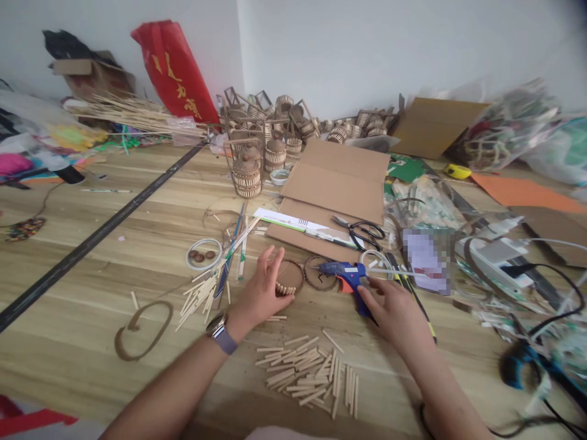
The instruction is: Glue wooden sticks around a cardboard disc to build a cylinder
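My left hand (263,290) is spread beside a thin brown ring (301,278) on the table, its thumb and fingers apart around the ring's near left side. Short wooden pegs (286,289) stand in a row along that ring's near edge. My right hand (397,308) is at the rear of a blue glue gun (351,275) with an orange trigger; its fingers are extended against the handle, not wrapped round it. The gun's nozzle points left over a second brown ring (321,286). A pile of short wooden sticks (305,373) lies closer to me.
Behind are cardboard sheets (337,180), black scissors (364,232), and several small stick-built baskets (246,174). A white tape roll (204,255) holds brown discs. To the right are a phone (426,260), a power strip (498,260) and cables. A black bar (105,229) crosses the left side.
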The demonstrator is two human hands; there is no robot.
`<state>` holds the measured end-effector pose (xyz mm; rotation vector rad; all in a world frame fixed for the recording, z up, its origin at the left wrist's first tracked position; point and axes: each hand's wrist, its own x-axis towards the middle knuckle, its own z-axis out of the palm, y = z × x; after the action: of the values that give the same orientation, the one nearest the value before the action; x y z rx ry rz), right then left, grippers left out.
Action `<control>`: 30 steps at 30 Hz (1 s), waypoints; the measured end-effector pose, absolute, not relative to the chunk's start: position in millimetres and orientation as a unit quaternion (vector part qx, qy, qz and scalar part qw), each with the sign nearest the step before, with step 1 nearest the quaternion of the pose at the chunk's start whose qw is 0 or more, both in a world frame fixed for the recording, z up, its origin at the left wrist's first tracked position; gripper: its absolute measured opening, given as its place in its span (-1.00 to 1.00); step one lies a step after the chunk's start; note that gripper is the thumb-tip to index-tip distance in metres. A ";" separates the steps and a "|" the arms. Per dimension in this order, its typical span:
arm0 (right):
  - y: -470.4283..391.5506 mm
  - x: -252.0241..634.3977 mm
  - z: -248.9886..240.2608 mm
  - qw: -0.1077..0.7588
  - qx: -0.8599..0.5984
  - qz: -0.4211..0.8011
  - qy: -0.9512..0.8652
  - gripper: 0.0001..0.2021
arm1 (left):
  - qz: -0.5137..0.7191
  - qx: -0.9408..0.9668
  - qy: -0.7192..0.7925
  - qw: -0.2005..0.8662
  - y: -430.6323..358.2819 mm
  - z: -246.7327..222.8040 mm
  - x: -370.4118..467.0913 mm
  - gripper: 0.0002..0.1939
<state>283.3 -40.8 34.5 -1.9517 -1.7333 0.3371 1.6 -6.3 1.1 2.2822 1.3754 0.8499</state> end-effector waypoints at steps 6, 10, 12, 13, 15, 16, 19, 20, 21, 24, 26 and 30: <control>-59.6 252.1 52.5 0.093 -0.581 0.166 -0.792 -0.92 | 0.292 0.801 0.493 0.175 -6.0 0.1 1.4 0.19; -72.2 227.9 41.2 -0.009 -0.549 0.153 -0.822 -0.84 | 0.294 0.803 0.488 0.175 -5.9 -0.5 1.2 0.21; -77.3 221.4 31.6 -0.031 -0.550 0.093 -0.830 -0.80 | 0.294 0.802 0.490 0.175 -5.8 -1.0 1.1 0.21; -79.3 218.7 27.9 -0.039 -0.553 0.064 -0.830 -0.77 | 0.294 0.801 0.491 0.174 -5.7 -1.2 1.0 0.21; -81.5 213.5 24.5 -0.058 -0.562 0.026 -0.825 -0.74 | 0.294 0.801 0.492 0.172 -5.5 -1.2 1.0 0.21; -81.6 211.1 24.9 -0.070 -0.565 0.020 -0.822 -0.74 | 0.294 0.801 0.492 0.171 -5.4 -1.2 1.1 0.21; -78.4 207.8 31.5 -0.088 -0.570 0.051 -0.815 -0.75 | 0.294 0.802 0.491 0.170 -5.1 -1.0 1.4 0.21; -76.3 208.9 34.1 -0.075 -0.569 0.072 -0.816 -0.77 | 0.295 0.802 0.491 0.170 -5.0 -1.1 1.4 0.20; -74.0 211.1 36.5 -0.051 -0.567 0.094 -0.817 -0.79 | 0.297 0.801 0.491 0.171 -4.9 -1.3 1.4 0.20; -65.7 221.8 41.2 0.049 -0.554 0.161 -0.816 -0.83 | 0.302 0.798 0.491 0.175 -4.7 -1.4 1.4 0.20; -59.7 228.1 43.4 0.108 -0.549 0.200 -0.805 -0.83 | 0.299 0.799 0.491 0.176 -4.8 -0.7 1.3 0.19; -48.6 228.9 47.0 0.178 -0.552 0.263 -0.771 -0.86 | 0.295 0.800 0.492 0.177 -4.9 0.6 1.5 0.21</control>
<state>228.9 -48.6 47.0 -1.5621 -2.1816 0.7447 1.5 -4.9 0.6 2.2640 1.3942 0.8342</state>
